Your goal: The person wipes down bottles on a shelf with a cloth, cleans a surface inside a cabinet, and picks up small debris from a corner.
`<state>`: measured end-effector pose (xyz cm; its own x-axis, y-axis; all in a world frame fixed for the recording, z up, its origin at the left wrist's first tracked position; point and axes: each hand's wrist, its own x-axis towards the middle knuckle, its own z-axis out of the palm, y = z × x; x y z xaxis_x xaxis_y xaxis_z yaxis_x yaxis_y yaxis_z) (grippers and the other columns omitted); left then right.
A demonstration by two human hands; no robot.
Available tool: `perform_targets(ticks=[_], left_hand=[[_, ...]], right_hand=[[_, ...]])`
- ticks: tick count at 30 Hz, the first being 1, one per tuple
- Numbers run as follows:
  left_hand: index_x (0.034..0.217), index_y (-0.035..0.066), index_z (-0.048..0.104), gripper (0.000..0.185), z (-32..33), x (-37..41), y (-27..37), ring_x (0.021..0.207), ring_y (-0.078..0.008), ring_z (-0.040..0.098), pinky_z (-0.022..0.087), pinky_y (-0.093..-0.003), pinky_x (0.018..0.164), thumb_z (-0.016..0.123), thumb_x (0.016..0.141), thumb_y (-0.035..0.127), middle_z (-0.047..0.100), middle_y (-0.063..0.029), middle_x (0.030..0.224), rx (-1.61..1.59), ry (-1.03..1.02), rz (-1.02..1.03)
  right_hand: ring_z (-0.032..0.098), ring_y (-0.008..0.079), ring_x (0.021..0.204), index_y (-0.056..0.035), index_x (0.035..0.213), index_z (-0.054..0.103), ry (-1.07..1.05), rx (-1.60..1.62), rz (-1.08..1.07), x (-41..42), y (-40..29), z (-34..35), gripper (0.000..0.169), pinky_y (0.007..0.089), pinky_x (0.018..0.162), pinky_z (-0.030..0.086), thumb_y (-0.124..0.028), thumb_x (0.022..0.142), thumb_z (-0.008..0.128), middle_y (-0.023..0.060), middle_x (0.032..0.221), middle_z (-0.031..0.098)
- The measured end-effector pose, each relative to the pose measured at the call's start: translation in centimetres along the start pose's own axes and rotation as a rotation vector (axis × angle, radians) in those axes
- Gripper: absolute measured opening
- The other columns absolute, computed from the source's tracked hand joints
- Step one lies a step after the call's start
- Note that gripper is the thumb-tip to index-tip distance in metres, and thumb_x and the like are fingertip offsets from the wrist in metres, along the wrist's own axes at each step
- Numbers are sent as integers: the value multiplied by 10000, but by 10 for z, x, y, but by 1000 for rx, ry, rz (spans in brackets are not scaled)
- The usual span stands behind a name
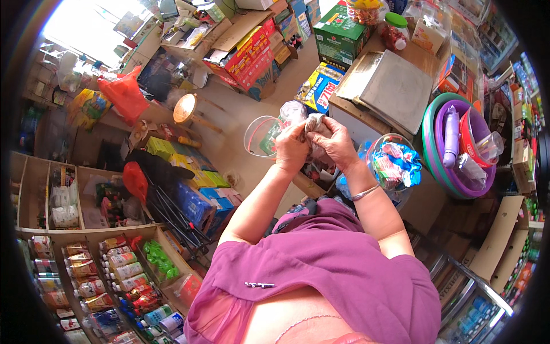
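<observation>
My left hand (pixel 292 147) and my right hand (pixel 337 141) are close together in front of me, fingers bent inward. Between them is a crumpled greyish cloth (pixel 316 124), pinched from both sides. Just left of my left hand is a clear plastic tub (pixel 253 148) with a red ring at its rim; my wrist and hand overlap its edge. A clear faceted plastic lid or container (pixel 293 111) shows beyond my left fingertips. What lies under my hands is mostly hidden.
To the right are a clear tub with blue packets (pixel 394 165), nested green and purple basins (pixel 434 159) and a counter with a metal tray (pixel 397 92). A wooden stool (pixel 185 108) stands ahead left. Bottle shelves (pixel 107 230) and folded black poles (pixel 172 210) are at left.
</observation>
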<state>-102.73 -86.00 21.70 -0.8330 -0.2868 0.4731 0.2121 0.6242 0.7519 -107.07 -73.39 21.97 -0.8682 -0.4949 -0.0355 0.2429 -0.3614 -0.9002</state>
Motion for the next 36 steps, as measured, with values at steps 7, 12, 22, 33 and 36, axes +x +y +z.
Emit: perform_targets(ticks=[7, 12, 22, 33, 36], left_hand=[[919, 27, 650, 227, -3, -17, -21, 690, -112, 595, 474, -240, 630, 654, 695, -8, 647, -64, 769, 24, 13, 40], [943, 40, 656, 243, -6, -28, -20, 663, -48, 522, 449, -199, 619, 655, 705, -8, 603, 14, 747, -207, -23, -174], [1048, 42, 646, 335, -16, -25, -12, 695, -31, 507, 442, -182, 644, 644, 723, -40, 596, 24, 770, -213, -80, -195], [1184, -11, 540, 431, -14, -30, -21, 813, -76, 543, 451, -220, 745, 570, 759, -81, 614, -40, 869, -177, -122, -64], [1197, 44, 545, 493, -19, -33, -14, 727, -243, 576, 460, -298, 688, 562, 714, -57, 574, -112, 790, -142, -120, -3]], right_hand=[[543, 81, 897, 16, 1036, 560, -135, -444, -147, 5, -5, 1, 326, 234, 795, 464, 33, 727, 663, 31, 959, 592], [587, 120, 866, 12, 1038, 572, -171, -60, 20, 0, -7, -3, 337, 263, 788, 496, 77, 718, 652, 46, 948, 614], [623, 199, 789, 11, 983, 550, 191, 513, 237, 2, 24, 0, 231, 321, 711, 531, 86, 766, 570, 87, 888, 609], [575, 104, 872, 38, 1103, 541, 1, -60, -28, -7, 3, 15, 318, 244, 755, 486, -45, 812, 637, 59, 982, 612], [606, 147, 822, 22, 1052, 555, 61, 214, 107, -2, 5, 9, 217, 259, 745, 497, -27, 841, 565, 88, 951, 620]])
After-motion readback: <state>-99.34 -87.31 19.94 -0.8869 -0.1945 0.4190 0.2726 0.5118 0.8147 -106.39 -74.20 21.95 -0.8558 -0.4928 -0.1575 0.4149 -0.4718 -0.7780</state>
